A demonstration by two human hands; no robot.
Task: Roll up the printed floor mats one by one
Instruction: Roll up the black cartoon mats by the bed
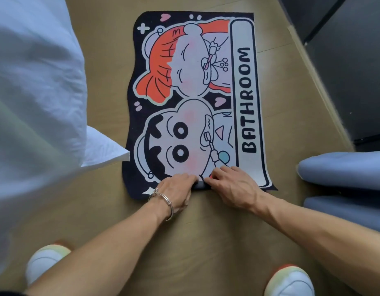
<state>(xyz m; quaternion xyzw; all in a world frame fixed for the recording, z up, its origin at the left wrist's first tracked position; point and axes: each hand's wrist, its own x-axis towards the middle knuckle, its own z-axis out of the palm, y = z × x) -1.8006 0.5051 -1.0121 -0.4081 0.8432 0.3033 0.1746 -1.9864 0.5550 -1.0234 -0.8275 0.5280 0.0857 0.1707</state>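
Note:
A printed floor mat (191,99) lies flat on the wooden floor, dark-edged, with two cartoon figures and the word BATHROOM down its right side. Both hands are at its near edge, side by side. My left hand (176,190), with a silver bangle at the wrist, grips that edge with curled fingers. My right hand (229,184) grips the same edge just to the right. Between the hands a short stretch of the edge is lifted and folded over, dark underside showing.
White bedding (35,92) hangs down along the left, one corner close to the mat. Two grey-blue rolled mats (345,169) lie at the right. A dark cabinet (345,71) stands at the far right. My shoes (289,283) are at the bottom.

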